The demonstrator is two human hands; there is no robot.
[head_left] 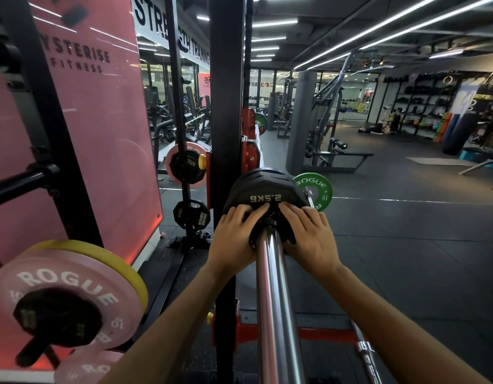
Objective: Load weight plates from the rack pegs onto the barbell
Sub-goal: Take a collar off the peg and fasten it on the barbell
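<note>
A chrome barbell sleeve (276, 300) runs away from me at centre. Threaded on it is a small black plate marked 2.5KG (264, 194), with more black plates stacked behind it. My left hand (235, 236) lies flat on the plate's left face, fingers spread. My right hand (309, 235) presses its right face the same way. Both hands flank the sleeve. On a rack peg at lower left hang a pink ROGUE plate (70, 284), a yellow plate (109, 259) behind it and a small black plate (57, 320) in front.
A black rack upright (226, 106) stands just left of the sleeve. Further pegs hold a pink plate (174, 162) and black plates (191, 216). A green ROGUE plate (316, 191) sits on another bar to the right. Dark rubber floor (406, 245) spreads right; machines and people are far off.
</note>
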